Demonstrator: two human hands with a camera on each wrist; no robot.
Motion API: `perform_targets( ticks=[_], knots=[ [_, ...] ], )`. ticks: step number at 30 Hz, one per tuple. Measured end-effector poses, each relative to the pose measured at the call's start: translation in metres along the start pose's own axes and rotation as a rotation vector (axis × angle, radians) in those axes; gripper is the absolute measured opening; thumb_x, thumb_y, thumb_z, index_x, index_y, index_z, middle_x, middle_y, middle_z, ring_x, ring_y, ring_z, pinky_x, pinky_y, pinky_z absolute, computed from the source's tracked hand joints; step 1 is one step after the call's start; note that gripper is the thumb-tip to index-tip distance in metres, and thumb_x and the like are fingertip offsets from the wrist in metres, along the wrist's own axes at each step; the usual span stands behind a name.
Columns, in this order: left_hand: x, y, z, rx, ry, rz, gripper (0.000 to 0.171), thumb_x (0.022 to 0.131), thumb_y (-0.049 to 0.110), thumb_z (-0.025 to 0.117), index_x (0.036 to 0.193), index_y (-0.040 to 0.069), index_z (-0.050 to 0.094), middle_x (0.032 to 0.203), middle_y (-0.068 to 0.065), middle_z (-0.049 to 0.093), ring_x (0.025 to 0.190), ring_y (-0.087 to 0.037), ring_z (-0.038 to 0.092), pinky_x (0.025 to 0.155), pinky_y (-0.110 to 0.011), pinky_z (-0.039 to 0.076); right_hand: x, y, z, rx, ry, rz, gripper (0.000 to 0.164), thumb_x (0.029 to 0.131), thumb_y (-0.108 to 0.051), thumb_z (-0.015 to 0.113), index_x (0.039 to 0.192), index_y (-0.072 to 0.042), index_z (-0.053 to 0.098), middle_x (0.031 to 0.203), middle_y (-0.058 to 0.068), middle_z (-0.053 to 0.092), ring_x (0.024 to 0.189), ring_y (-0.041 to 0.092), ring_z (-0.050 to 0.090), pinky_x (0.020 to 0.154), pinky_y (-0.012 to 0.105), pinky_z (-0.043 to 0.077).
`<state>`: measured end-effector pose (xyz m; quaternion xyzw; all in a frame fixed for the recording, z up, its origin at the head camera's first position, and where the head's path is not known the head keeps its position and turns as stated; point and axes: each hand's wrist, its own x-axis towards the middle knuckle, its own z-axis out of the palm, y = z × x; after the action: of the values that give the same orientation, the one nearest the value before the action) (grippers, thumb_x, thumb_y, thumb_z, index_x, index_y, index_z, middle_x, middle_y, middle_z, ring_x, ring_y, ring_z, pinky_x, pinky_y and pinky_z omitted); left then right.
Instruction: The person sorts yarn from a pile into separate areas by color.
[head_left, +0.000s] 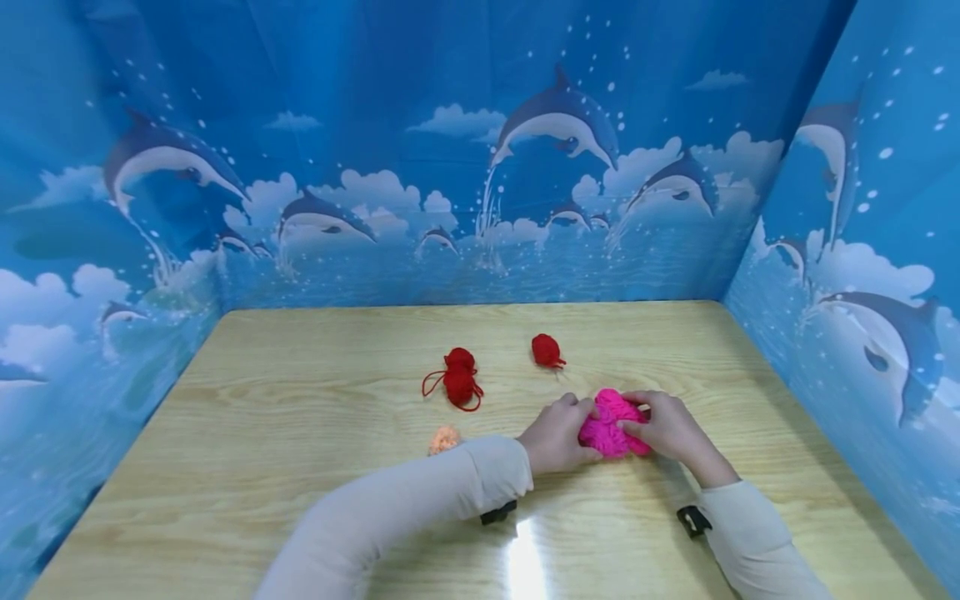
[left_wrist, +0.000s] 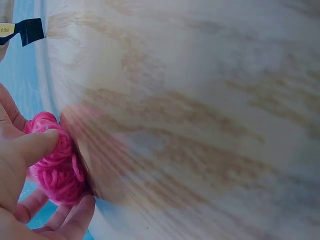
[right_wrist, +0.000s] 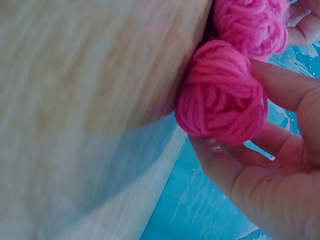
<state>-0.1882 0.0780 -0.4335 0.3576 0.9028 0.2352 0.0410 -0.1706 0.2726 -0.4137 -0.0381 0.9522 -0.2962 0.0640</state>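
Bright pink yarn balls (head_left: 606, 433) sit side by side on the table, between my two hands. My left hand (head_left: 555, 433) grips the pink yarn from the left; in the left wrist view its thumb lies on the strands and its fingers curl below. From the other side my right hand (head_left: 671, 429) pinches a round pink yarn ball (right_wrist: 222, 95) between thumb and fingers. Up against that ball is a second pink ball (right_wrist: 252, 25), with left-hand fingertips at its far side in the right wrist view.
Two red yarn balls (head_left: 460, 379) lie together left of centre, with loose strands. A single red ball (head_left: 546, 350) lies farther back. Peach yarn (head_left: 444, 439) shows behind my left sleeve. Dolphin-printed curtains border the wooden table (head_left: 315, 358).
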Motion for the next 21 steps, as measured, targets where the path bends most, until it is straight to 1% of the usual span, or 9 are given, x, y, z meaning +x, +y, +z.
perform_targets(
  ticks=[6,11,17,21],
  knots=[
    [0.0,0.002,-0.001,-0.005,-0.009,-0.008,0.047,0.078,0.034,0.08,0.115,0.013,0.059,0.104,-0.002,0.057,0.087,-0.012,0.057,0.076,-0.018,0.048,-0.001,0.0,0.0,0.005,0.001,0.003,0.047,0.087,-0.009,0.069,0.127,0.01,0.054,0.117,0.03,0.06,0.097,0.037,0.064,0.071,0.038,0.056],
    [-0.002,0.002,-0.003,-0.003,-0.004,-0.003,0.051,0.077,0.037,0.081,0.117,0.014,0.059,0.106,-0.002,0.057,0.089,-0.013,0.058,0.078,-0.018,0.048,-0.001,0.0,-0.001,0.004,-0.001,0.011,0.048,0.087,-0.01,0.07,0.128,0.01,0.054,0.116,0.03,0.06,0.096,0.036,0.064,0.07,0.036,0.055],
    [-0.004,0.005,-0.012,0.025,-0.021,-0.015,0.052,0.077,0.042,0.079,0.12,0.017,0.06,0.109,-0.001,0.058,0.09,-0.012,0.058,0.079,-0.019,0.049,-0.002,0.0,-0.002,0.005,0.003,0.0,0.049,0.087,-0.013,0.07,0.127,0.01,0.055,0.116,0.029,0.061,0.094,0.035,0.064,0.068,0.035,0.055],
    [-0.003,0.006,-0.02,0.052,-0.034,-0.013,0.054,0.077,0.045,0.078,0.12,0.018,0.061,0.109,0.0,0.058,0.091,-0.011,0.058,0.078,-0.021,0.049,-0.002,0.001,-0.002,0.009,0.011,-0.006,0.049,0.087,-0.015,0.071,0.126,0.01,0.056,0.115,0.029,0.061,0.093,0.035,0.065,0.068,0.035,0.055]
  ],
)
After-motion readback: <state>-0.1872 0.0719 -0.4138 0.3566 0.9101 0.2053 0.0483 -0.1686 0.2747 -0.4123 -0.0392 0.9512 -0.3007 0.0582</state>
